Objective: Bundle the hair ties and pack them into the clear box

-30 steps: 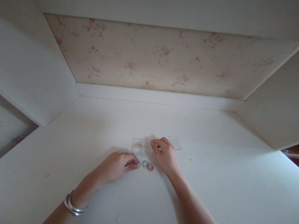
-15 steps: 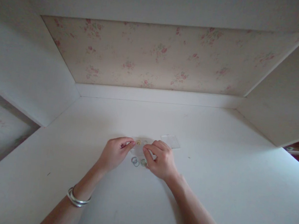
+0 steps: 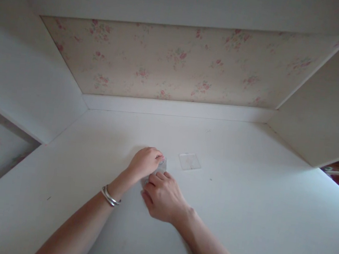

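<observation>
- Far left of both hands: white side panel [image 3: 30,86], angled, meets the white tabletop [image 3: 239,216] well clear of the hands. Below it a gap shows floral wallpaper. Bare tabletop between panel and left arm.
- Left wrist: silver bangles [image 3: 110,196], forearm lying diagonally over the tabletop.
- Left hand [image 3: 144,161]: fingers curled, tips closed on the far left edge of the small clear plastic box [image 3: 162,165]. Box is mostly covered; only a clear corner shows between the two hands.
- Right hand [image 3: 161,195]: just beside and nearer than the left, palm down, fingers bent over the box's near side and the tabletop right in front of it. Touching the box or just hovering: cannot tell. Whether it grasps anything: cannot tell.
- Box contents: hidden by the hands, can't say which compartment holds what.
- Just right of the hands, apart from them: flat clear lid [image 3: 189,161], square, lying flat on the tabletop by itself, nothing on it.
- Beyond the hands: low white back ledge [image 3: 177,108] running the full width, floral wallpaper panel [image 3: 179,63] above it. Wide bare strip of tabletop between hands and ledge.
- Right of the lid: long bare run of tabletop out to the right side panel [image 3: 320,119]. Small dark speck near the lid.
- Far right past the panel edge: dark red area with some pale objects, too small to tell.
</observation>
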`<state>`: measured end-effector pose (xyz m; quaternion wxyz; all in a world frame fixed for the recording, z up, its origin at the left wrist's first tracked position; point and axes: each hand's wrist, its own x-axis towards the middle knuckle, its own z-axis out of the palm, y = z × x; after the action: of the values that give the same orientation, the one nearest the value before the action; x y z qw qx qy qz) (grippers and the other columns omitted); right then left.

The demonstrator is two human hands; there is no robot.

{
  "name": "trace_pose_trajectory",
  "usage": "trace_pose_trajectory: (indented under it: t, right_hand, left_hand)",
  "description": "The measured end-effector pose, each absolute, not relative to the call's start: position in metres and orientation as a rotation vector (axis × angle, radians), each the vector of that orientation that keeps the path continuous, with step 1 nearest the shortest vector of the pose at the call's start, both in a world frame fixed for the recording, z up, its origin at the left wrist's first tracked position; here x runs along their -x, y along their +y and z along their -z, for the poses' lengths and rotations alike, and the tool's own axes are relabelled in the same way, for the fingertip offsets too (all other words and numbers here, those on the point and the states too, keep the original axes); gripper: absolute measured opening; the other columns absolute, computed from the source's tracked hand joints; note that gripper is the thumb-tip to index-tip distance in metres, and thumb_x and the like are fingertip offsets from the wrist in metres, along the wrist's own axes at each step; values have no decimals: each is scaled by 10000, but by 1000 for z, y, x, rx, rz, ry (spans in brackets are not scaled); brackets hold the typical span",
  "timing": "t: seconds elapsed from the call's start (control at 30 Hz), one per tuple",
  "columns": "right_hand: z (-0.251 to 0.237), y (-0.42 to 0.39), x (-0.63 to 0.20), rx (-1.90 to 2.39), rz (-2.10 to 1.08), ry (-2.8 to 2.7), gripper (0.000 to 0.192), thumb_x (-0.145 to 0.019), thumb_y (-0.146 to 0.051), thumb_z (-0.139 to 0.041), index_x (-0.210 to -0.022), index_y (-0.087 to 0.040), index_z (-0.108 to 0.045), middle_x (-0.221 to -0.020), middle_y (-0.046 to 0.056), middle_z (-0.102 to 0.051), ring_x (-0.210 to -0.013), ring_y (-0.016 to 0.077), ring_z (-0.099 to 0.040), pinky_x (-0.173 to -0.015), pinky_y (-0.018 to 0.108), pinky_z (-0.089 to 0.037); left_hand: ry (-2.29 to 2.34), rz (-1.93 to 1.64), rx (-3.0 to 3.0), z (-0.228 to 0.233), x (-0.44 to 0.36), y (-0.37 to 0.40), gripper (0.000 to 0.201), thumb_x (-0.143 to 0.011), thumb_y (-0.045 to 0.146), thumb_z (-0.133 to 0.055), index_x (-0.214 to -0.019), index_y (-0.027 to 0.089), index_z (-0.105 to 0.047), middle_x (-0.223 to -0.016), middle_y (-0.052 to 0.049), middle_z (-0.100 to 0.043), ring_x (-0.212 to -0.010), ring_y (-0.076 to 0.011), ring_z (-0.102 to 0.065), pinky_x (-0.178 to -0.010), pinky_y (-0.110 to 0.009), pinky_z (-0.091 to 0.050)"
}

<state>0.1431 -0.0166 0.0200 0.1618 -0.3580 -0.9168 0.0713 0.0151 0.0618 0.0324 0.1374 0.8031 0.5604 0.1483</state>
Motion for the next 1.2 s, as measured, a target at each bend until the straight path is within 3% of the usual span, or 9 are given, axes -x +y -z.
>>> trace_pose_trajectory:
  t: [0.2,0.33,0.57,0.73,0.97,1.1,1.2]
  right_hand:
    - [-16,-17,-141,1015,-229,-2613,169,-845,-223,-507,-731,-172,-620,-804,51,-607,-774,173,-498,-670,316,-323]
    - [-12,-18,-140,1002,-198,-2641,126,-834,-182,-514,-753,-167,-609,-809,53,-601,-783,176,-498,-672,313,-325]
    - [-20,-12,-147,1044,-287,-2555,143,-873,-172,-490,-824,-183,-623,-847,41,-597,-786,168,-508,-697,303,-333]
    - [-27,-4,-157,1115,-384,-2417,125,-846,-199,-545,-814,-217,-664,-812,22,-596,-799,159,-519,-716,290,-340]
    - [-19,-8,-152,1062,-330,-2558,125,-814,-209,-570,-753,-221,-678,-779,21,-604,-796,164,-523,-713,303,-332]
    - [-17,-9,-150,1025,-271,-2617,166,-850,-178,-528,-746,-204,-654,-813,32,-600,-812,167,-509,-702,303,-334]
    - [-17,-11,-149,1010,-233,-2644,163,-871,-149,-497,-792,-182,-636,-849,50,-599,-829,177,-502,-709,308,-345]
  left_hand:
    - [1602,-687,-2310,-35,-6,48,280,-892,282,-449,-773,191,-686,-795,-38,-702,-723,-143,-601,-672,-238,-411]
    - [1632,-860,-2160,-34,16,28,291,-902,343,-442,-846,178,-676,-777,-27,-689,-661,-122,-579,-618,-207,-407]
    - [1661,-874,-2165,-22,45,-7,300,-899,376,-463,-846,172,-678,-676,-1,-645,-572,-95,-520,-579,-192,-378]
    - [1580,-743,-2205,-20,45,-7,335,-920,368,-425,-780,179,-663,-588,25,-580,-529,-84,-467,-529,-189,-336]
    - [1356,-526,-2306,-15,44,-7,279,-911,289,-450,-773,205,-677,-724,-14,-677,-667,-127,-580,-625,-219,-398]
    - [1303,-508,-2290,-17,45,-8,234,-899,292,-470,-893,241,-699,-843,-15,-710,-754,-150,-616,-674,-237,-429]
    - [1291,-477,-2293,-18,45,-9,224,-888,303,-487,-886,240,-702,-810,-13,-708,-740,-149,-616,-660,-232,-427]
